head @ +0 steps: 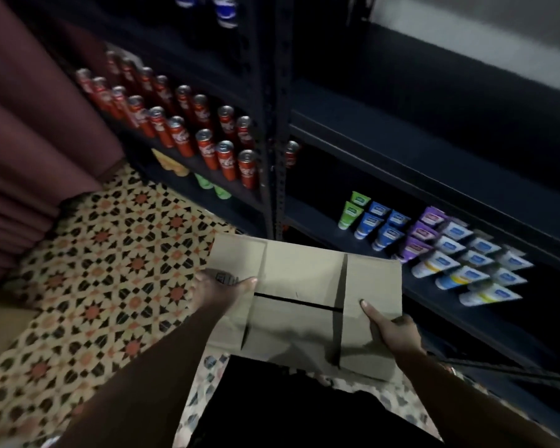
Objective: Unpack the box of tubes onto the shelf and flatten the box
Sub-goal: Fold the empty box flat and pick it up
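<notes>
A brown cardboard box [299, 286] lies flattened, its flaps spread, held in the air in front of me. My left hand [219, 291] grips its left edge with the thumb on top. My right hand [390, 328] grips its right lower edge, thumb on the upper face. On the low dark shelf [324, 226] to the right stand several tubes in rows: green tubes [353, 210], blue tubes [380, 226], purple tubes [424, 231] and white tubes [476, 266]. The box hangs just in front of and left of the tubes, apart from them.
A black metal shelving post [277, 124] divides two racks. Several red cans [181, 124] fill the left rack's shelf, with orange and green items below. A maroon curtain [29, 124] hangs at left. The floor [110, 270] is patterned tile.
</notes>
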